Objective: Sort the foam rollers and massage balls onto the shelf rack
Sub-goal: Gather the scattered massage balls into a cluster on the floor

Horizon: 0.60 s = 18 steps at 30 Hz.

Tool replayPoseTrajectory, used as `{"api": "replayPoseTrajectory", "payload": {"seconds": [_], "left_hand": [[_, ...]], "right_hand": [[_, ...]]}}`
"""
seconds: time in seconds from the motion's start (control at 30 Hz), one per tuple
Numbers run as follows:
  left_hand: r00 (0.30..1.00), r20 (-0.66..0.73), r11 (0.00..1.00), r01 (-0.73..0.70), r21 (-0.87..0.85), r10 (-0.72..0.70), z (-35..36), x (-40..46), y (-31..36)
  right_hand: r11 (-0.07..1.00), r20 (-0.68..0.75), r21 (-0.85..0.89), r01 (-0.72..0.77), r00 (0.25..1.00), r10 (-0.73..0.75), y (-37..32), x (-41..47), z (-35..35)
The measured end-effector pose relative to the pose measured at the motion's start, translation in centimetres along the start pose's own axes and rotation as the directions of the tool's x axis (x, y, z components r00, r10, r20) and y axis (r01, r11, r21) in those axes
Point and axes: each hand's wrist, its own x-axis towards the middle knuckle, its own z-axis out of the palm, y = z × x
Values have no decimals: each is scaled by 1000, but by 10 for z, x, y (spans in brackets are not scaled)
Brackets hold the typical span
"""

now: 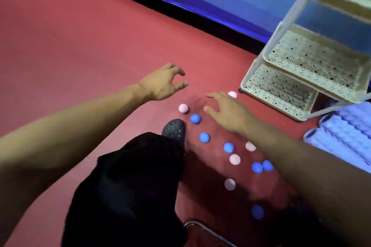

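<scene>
Several spiky massage balls lie scattered on the red floor, some pink like the pink ball (pixel 183 108), some blue like the blue ball (pixel 195 118). Another pink ball (pixel 232 94) lies by the rack's foot. My left hand (pixel 163 84) hovers open above the floor, left of the balls. Over the balls my right hand (pixel 226 111) is stretched out, fingers spread, holding nothing. The cream perforated shelf rack (pixel 281 90) stands at the right with bare shelves. Pale foam rollers (pixel 345 128) lie on the floor right of the rack.
My black-trousered leg and black clog (pixel 174 129) stand just left of the balls. A dark metal bar (pixel 206 230) shows at the bottom edge. A blue wall with a black skirting strip (pixel 160 0) runs along the back.
</scene>
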Motion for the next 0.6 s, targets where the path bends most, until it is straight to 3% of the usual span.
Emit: {"api": "replayPoseTrajectory", "payload": {"seconds": [0.13, 0.3, 0.6], "left_hand": [[991, -57, 993, 118, -19, -119, -31, -81, -68], [960, -17, 956, 277, -91, -280, -15, -191, -149], [885, 156, 846, 466, -261, -439, 71, -339, -194]], "right_hand": [[977, 87, -137, 166, 984, -155, -89, 25, -1], [876, 317, -309, 371, 908, -272, -196, 43, 28], [675, 695, -404, 617, 687, -213, -313, 32, 135]]}}
